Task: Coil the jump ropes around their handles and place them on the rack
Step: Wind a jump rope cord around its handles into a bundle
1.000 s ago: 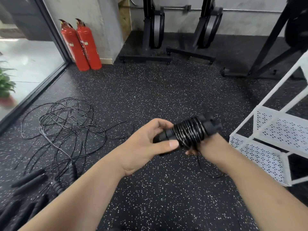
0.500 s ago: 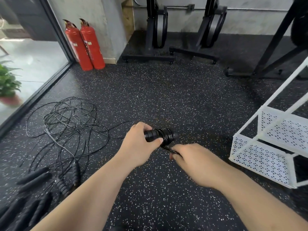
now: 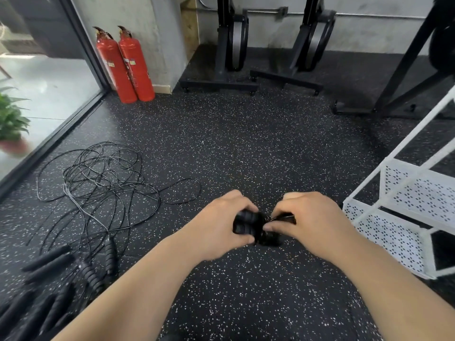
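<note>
A coiled black jump rope (image 3: 248,226), its cord wound round its handles, sits low between both my hands in the middle of the head view. My left hand (image 3: 216,227) grips its left end. My right hand (image 3: 312,225) holds the right end, thumb and fingers pinching the cord there. Most of the bundle is hidden by my fingers. A tangle of loose black ropes (image 3: 98,183) lies on the floor to the left, with several black handles (image 3: 49,264) near the lower left corner. The white rack (image 3: 394,232) stands at the right.
Speckled black rubber floor (image 3: 246,148) stretches ahead. Two red fire extinguishers (image 3: 125,65) stand by a concrete pillar at the back left. Black gym machine frames (image 3: 234,45) line the far wall. A glass wall and a potted plant (image 3: 11,119) are on the left.
The bundle has dropped lower and nearer. My right hand came up from below the rope and now closes on its right end, the hands close together.
</note>
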`<state>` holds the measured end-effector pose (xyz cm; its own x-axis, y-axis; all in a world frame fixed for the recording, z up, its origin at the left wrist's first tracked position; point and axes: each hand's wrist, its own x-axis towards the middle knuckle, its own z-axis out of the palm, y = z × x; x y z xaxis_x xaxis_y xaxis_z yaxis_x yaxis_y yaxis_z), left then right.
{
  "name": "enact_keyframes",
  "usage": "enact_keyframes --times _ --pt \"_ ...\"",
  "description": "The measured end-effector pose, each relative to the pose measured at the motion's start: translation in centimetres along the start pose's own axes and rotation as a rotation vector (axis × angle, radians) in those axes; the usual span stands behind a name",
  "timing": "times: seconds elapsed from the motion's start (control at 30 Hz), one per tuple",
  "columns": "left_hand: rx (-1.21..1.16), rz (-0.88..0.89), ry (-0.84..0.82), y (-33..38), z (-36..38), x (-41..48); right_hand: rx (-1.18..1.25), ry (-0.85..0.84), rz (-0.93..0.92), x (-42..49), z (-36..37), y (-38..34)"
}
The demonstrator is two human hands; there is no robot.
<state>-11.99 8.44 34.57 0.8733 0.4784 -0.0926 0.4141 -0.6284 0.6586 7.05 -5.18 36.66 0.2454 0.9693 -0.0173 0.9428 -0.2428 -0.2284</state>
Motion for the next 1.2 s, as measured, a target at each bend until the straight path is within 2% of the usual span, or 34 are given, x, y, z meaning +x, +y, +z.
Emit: enact_keyframes --times 0.17,0.23,0.3,0.43,0.53,0.6,0.73,0.83,0.97,1.03,1.1,1.2 --pt "-0.198 0.063 -0.121 0.6 -1.3 -0.4 0.535 -0.091 0.123 0.3 -0.6 0.7" --pt "-0.351 0.051 -0.128 0.4 -2.0 -0.4 0.666 -0.126 0.171 0.3 -0.9 0.6" --pt "-0.459 0.039 -0.111 -0.1 -2.2 -0.5 0.742 -0.087 0.214 0.3 -0.8 0.1" --pt "-0.575 -0.129 0.150 -0.3 -1.4 -0.2 0.762 0.121 0.317 0.6 0.1 -1.0" --pt "-0.490 -0.322 0.369 0.6 0.1 0.1 0.691 0.322 0.385 0.5 0.6 -2.4" --pt "-0.516 -0.366 0.408 1.5 1.6 0.3 0.667 0.422 0.357 0.3 1.0 -3.6" --pt "-0.915 -0.282 0.370 4.1 3.1 -0.1 0.594 0.537 0.256 0.2 1.3 -5.1" --pt "-0.979 -0.279 0.364 4.2 2.7 0.0 0.580 0.542 0.193 -0.2 1.4 -6.1" --pt "-1.111 -0.427 0.421 3.3 1.5 0.6 0.582 0.479 0.092 -0.4 0.9 -6.8" --pt "-1.179 -0.475 0.425 2.9 1.2 0.7 0.733 0.390 0.150 -0.1 0.2 -6.4" --pt "-1.245 -0.499 0.411 3.0 0.8 0.6 1.031 0.297 0.221 0.4 -0.7 -5.9" --pt "-1.308 -0.494 0.331 3.3 0.5 0.5 1.280 0.277 0.275 0.9 -1.6 -5.8"
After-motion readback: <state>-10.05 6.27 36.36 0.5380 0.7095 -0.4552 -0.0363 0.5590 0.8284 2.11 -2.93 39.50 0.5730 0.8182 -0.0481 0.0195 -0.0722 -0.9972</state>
